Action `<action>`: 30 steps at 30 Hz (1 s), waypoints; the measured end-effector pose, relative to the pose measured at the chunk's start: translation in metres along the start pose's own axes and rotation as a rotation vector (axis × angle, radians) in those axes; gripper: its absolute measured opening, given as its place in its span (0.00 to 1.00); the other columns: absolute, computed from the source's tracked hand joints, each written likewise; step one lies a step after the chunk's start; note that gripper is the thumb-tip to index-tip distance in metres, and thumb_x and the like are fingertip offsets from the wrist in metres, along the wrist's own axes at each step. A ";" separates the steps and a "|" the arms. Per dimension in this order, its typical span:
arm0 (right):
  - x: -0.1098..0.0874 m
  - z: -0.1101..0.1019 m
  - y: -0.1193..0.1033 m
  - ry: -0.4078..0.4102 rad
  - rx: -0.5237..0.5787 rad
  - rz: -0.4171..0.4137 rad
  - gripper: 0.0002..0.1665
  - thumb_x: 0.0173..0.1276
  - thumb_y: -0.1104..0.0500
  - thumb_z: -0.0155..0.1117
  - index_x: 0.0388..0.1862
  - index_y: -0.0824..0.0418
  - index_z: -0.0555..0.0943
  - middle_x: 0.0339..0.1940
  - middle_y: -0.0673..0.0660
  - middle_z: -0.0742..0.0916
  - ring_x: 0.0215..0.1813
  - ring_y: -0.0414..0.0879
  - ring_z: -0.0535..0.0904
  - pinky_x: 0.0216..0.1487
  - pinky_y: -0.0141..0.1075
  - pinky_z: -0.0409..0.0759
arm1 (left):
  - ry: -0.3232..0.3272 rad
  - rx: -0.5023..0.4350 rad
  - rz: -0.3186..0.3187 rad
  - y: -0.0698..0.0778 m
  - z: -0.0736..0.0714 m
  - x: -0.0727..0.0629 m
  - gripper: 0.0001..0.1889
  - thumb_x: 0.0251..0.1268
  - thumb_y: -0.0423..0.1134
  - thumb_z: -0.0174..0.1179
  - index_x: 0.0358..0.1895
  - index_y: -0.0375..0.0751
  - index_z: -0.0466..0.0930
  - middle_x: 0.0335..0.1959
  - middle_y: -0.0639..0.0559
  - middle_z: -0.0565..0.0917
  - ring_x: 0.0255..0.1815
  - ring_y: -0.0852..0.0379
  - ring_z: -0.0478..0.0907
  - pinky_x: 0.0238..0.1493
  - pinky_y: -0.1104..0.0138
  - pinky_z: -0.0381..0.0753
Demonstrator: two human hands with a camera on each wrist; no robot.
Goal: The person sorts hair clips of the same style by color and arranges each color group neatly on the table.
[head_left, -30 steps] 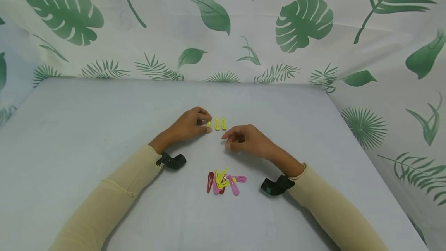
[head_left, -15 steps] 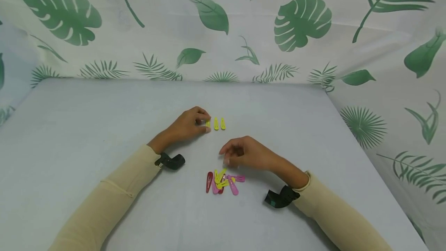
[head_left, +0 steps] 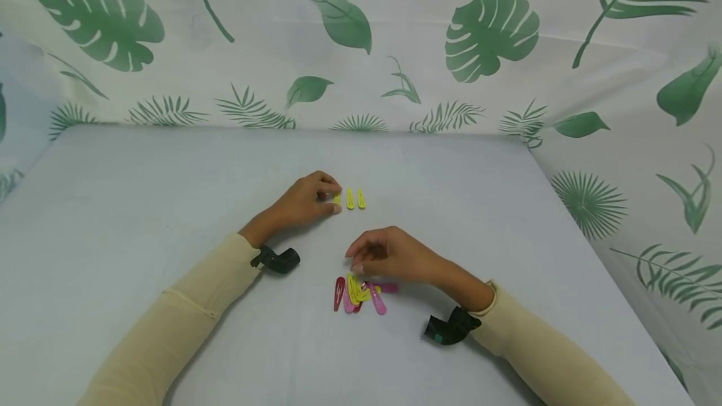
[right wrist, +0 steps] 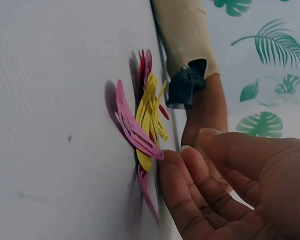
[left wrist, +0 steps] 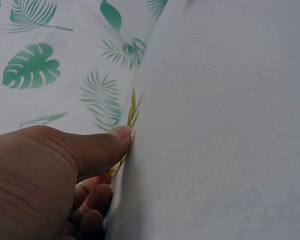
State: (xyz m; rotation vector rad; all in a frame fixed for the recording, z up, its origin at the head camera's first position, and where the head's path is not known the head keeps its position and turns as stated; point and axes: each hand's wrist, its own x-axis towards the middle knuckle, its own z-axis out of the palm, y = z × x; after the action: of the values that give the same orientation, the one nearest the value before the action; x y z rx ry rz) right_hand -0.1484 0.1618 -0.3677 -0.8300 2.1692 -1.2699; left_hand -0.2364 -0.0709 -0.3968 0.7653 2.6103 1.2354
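Note:
At the back of the table my left hand (head_left: 307, 199) pinches a yellow snap hair clip (head_left: 337, 199) between thumb and fingers, low against the white cloth. Just right of it, two more yellow hair clips (head_left: 350, 198) lie side by side, upright in the view. My right hand (head_left: 397, 254) hovers at the far edge of a mixed pile, its fingers loosely bent and nothing between thumb and fingertips. The pile has yellow clips (right wrist: 146, 107), pink clips (right wrist: 135, 130) and red ones; a red clip (head_left: 339, 294) lies at its left side. The right hand partly hides the pile's far edge.
White cloth covers the table (head_left: 225, 343). Behind it and to the right hangs a leaf-printed curtain (head_left: 395, 36). A black wrist camera (head_left: 276, 260) sits on the left wrist, another black camera (head_left: 451, 326) on the right.
My right hand has come back from beside the row of yellow clips to the far edge of the pile, shifting slightly left. The left hand has stayed in place on its clip.

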 end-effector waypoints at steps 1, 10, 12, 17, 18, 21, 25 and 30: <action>0.000 0.001 0.000 0.004 -0.001 0.003 0.12 0.64 0.65 0.68 0.47 0.65 0.83 0.37 0.52 0.86 0.40 0.45 0.82 0.47 0.37 0.80 | -0.001 0.000 0.002 0.000 0.000 0.000 0.24 0.64 0.39 0.66 0.60 0.32 0.77 0.57 0.45 0.75 0.54 0.49 0.74 0.53 0.56 0.73; -0.010 0.007 -0.006 0.055 -0.090 0.091 0.12 0.61 0.65 0.71 0.44 0.63 0.83 0.34 0.50 0.84 0.33 0.43 0.79 0.35 0.33 0.78 | -0.004 0.013 0.003 -0.002 0.002 0.002 0.24 0.64 0.40 0.66 0.61 0.33 0.77 0.58 0.45 0.74 0.54 0.50 0.74 0.53 0.57 0.73; -0.013 0.010 -0.007 0.066 -0.114 0.110 0.13 0.60 0.64 0.73 0.45 0.61 0.83 0.32 0.49 0.84 0.32 0.43 0.78 0.33 0.33 0.77 | -0.002 0.012 0.000 -0.002 0.003 0.003 0.23 0.64 0.40 0.66 0.60 0.33 0.77 0.58 0.45 0.74 0.53 0.50 0.74 0.53 0.57 0.73; -0.015 0.016 -0.005 0.086 -0.205 0.067 0.18 0.57 0.60 0.76 0.46 0.58 0.83 0.36 0.46 0.83 0.34 0.41 0.78 0.37 0.34 0.78 | -0.002 0.009 -0.013 -0.002 0.001 0.002 0.23 0.64 0.40 0.66 0.61 0.34 0.77 0.58 0.46 0.74 0.54 0.51 0.74 0.53 0.57 0.73; -0.015 0.017 -0.005 0.088 -0.224 0.045 0.18 0.57 0.60 0.76 0.46 0.58 0.83 0.37 0.46 0.82 0.35 0.40 0.77 0.37 0.33 0.78 | -0.003 0.010 -0.015 -0.002 0.001 0.001 0.23 0.65 0.40 0.66 0.61 0.34 0.77 0.58 0.46 0.74 0.54 0.51 0.74 0.54 0.57 0.73; -0.014 0.020 -0.005 0.089 -0.273 0.010 0.19 0.57 0.61 0.77 0.47 0.58 0.83 0.40 0.46 0.82 0.36 0.39 0.77 0.39 0.33 0.78 | -0.005 0.009 -0.022 -0.002 0.001 0.001 0.24 0.65 0.40 0.65 0.61 0.34 0.77 0.58 0.47 0.74 0.55 0.51 0.73 0.54 0.57 0.73; -0.014 0.021 -0.006 0.096 -0.300 0.021 0.18 0.57 0.61 0.76 0.47 0.58 0.83 0.39 0.47 0.81 0.37 0.40 0.77 0.40 0.33 0.78 | -0.005 0.017 -0.011 -0.002 0.001 0.002 0.24 0.65 0.40 0.65 0.61 0.34 0.77 0.58 0.46 0.74 0.54 0.51 0.73 0.53 0.58 0.73; -0.014 0.021 -0.007 0.098 -0.295 0.051 0.15 0.57 0.62 0.76 0.43 0.57 0.83 0.38 0.47 0.81 0.36 0.41 0.76 0.38 0.33 0.78 | -0.003 0.027 0.013 -0.001 0.000 0.001 0.24 0.64 0.39 0.66 0.61 0.32 0.77 0.58 0.45 0.74 0.52 0.51 0.73 0.52 0.58 0.73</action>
State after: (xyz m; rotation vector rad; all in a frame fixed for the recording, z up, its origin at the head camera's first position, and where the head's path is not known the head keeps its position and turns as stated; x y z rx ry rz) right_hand -0.1226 0.1560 -0.3692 -0.8333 2.4789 -0.9982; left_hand -0.2372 -0.0709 -0.3976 0.7898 2.6293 1.2038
